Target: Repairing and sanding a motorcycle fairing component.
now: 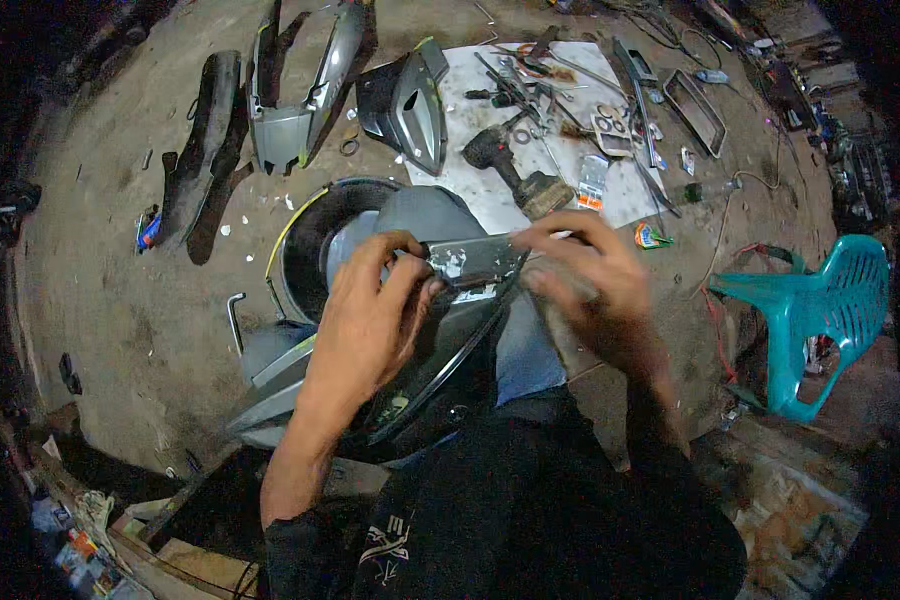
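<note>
clamping tapered, white-patched dark-grey plastic panel [488, 262] in left hand [368, 310], with hold of right hand [600, 275] unclear, wearing pale-lettered black fabric shirt [520, 500].

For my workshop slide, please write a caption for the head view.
Left hand holding a dark panel, right hand blurred near its corner; a drill lies beyond.

From my remote post I see a dark grey body panel [485, 262], shiny along a curved edge, slanting from lower left to upper right. White flaky patches blotch its upper end, which the left hand [375, 310] grips.
</note>
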Motion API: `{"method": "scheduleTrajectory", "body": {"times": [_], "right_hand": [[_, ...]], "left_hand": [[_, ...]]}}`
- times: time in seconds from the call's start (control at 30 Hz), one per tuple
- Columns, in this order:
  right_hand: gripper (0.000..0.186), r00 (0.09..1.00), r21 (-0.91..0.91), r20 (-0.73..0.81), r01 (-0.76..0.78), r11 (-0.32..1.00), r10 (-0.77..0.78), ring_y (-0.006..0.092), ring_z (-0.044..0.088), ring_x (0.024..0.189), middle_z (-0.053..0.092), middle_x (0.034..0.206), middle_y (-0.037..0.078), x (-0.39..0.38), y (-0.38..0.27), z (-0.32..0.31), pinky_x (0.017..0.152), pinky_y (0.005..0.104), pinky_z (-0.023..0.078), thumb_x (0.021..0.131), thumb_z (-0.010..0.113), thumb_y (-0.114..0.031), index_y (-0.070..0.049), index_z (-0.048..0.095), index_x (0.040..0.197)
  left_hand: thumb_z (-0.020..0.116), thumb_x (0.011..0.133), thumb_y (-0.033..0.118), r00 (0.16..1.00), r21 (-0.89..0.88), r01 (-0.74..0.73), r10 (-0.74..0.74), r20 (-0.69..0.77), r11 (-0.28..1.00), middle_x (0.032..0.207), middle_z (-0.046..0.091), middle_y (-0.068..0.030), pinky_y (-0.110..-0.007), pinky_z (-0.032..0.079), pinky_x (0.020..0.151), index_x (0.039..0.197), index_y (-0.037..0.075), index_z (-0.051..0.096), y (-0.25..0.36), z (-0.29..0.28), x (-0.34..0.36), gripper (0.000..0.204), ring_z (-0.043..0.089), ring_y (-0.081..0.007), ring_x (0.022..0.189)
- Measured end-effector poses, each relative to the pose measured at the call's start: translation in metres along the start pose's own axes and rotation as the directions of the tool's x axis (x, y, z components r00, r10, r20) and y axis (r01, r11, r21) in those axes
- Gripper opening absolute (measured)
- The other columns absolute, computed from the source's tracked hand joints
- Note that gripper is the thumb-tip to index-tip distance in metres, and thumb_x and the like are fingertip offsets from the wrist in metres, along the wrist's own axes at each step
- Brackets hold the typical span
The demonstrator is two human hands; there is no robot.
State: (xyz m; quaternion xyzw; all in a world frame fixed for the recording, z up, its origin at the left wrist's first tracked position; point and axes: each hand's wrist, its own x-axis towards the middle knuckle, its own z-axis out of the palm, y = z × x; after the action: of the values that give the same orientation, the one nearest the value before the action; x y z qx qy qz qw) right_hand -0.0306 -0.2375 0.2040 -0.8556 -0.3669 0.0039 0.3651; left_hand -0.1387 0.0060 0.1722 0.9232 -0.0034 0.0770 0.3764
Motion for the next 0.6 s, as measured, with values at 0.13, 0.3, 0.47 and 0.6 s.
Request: {"method": "scheduleTrajectory", "body": {"times": [0.13, 0.3, 0.47, 0.6], "right_hand": [[0.027, 0.960, 0.060, 0.206, 0.179, 0.982, -0.188, 0.0293, 0.067, 0.107, 0.073, 0.109, 0.008, 0.005, -0.003, 0.013, 0.092, 0.0424, 0.051, 0.089, 0.080, -0.013, -0.011, 0.078, 0.115], [0.026, 0.968, 0.043, 0.227, 0.103, 0.994, -0.110, 0.0255, 0.071, 0.095, 0.073, 0.099, 0.008, -0.006, 0.010, 0.017, 0.086, 0.0388, 0.054, 0.086, 0.082, -0.008, -0.011, 0.081, 0.112], [0.040, 0.985, 0.094, 0.154, -0.086, 0.992, 0.071, 0.0246, 0.070, 0.092, 0.069, 0.100, 0.008, -0.027, 0.038, 0.015, 0.081, 0.0362, 0.057, 0.088, 0.077, -0.002, -0.019, 0.080, 0.124], [0.053, 0.974, 0.057, 0.197, -0.130, 0.990, 0.116, 0.0199, 0.068, 0.092, 0.067, 0.099, 0.007, -0.038, 0.041, 0.016, 0.083, 0.0322, 0.057, 0.087, 0.075, 0.003, -0.027, 0.080, 0.130]], "left_hand": [[0.077, 0.093, 0.010, 0.992, 0.092, -0.123, 0.125, -0.015, 0.988, 0.127, 0.062, -0.0131, -0.048, 0.049, 0.094, 0.113, 0.005, 0.065, 0.005, -0.002, -0.001, 0.025, 0.062, -0.0356, 0.111], [0.075, 0.094, 0.006, 0.991, 0.027, -0.119, 0.118, 0.061, 0.992, 0.132, 0.062, -0.0141, -0.045, 0.052, 0.098, 0.119, 0.006, 0.068, 0.010, -0.005, -0.001, 0.026, 0.064, -0.0383, 0.114], [0.071, 0.096, 0.002, 0.998, -0.004, -0.015, 0.015, 0.055, 1.000, 0.138, 0.058, -0.0184, -0.047, 0.052, 0.102, 0.135, 0.008, 0.063, 0.008, -0.003, 0.002, 0.040, 0.062, -0.0412, 0.121], [0.067, 0.098, 0.000, 0.997, 0.025, 0.068, -0.069, 0.046, 0.997, 0.140, 0.056, -0.0210, -0.049, 0.051, 0.105, 0.141, 0.007, 0.059, 0.008, -0.003, 0.002, 0.045, 0.060, -0.0451, 0.126]]}}
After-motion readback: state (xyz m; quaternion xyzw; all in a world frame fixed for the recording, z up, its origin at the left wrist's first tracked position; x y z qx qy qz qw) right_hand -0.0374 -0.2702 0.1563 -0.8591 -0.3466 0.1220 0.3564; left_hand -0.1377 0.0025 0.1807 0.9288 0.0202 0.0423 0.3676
